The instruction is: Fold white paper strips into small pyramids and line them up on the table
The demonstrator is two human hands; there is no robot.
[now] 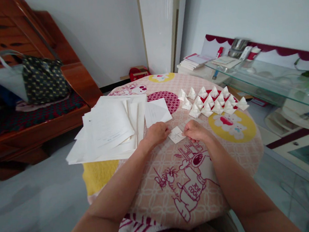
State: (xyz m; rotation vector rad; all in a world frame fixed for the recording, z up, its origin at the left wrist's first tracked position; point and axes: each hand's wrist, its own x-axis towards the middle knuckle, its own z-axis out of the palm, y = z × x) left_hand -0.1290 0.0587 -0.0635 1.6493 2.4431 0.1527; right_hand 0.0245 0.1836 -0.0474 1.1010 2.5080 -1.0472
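A small folded square of white paper (176, 135), creased across its face, lies between my hands over the patterned tablecloth (152, 190). My left hand (158, 132) pinches its left corner. At the opposite corner, my right hand (195, 130) has its fingers closed on the same square. Just beyond them lies a larger white sheet (157, 112). Several white folded paper boats (206, 109) stand in rows at the far right of the table. To my left is a loose pile of white paper (108, 125), some sheets with faint print.
A glass-topped cabinet (276, 83) runs along the right, with books (193, 62) and metal containers (237, 47) on it. On the left, a wooden bench (78, 80) carries a dotted bag (45, 78). A tall white appliance (159, 29) stands behind the table.
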